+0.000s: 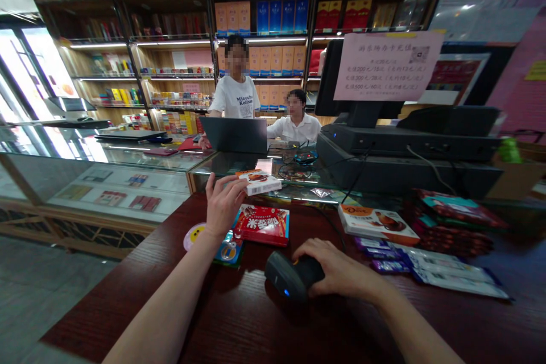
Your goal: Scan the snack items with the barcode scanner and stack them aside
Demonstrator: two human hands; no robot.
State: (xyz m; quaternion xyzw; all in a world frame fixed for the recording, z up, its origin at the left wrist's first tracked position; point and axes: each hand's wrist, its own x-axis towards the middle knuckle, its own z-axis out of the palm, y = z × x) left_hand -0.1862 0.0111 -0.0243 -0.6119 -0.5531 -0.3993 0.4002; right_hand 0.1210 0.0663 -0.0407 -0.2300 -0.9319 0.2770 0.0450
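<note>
Scanner (286, 277) held in curled right hand (335, 267); box (261, 182) touched by left hand (224, 203) (grip indiscernible) near far edge of counter (128, 296).

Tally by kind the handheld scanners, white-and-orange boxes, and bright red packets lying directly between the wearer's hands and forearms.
Handheld scanner: 1
White-and-orange boxes: 2
Bright red packet: 1
Total: 4

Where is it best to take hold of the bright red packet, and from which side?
The bright red packet is probably best pinched at its right edge, from the right: it lies flat with bare counter there, while the blue package and left hand crowd its left end.
</note>
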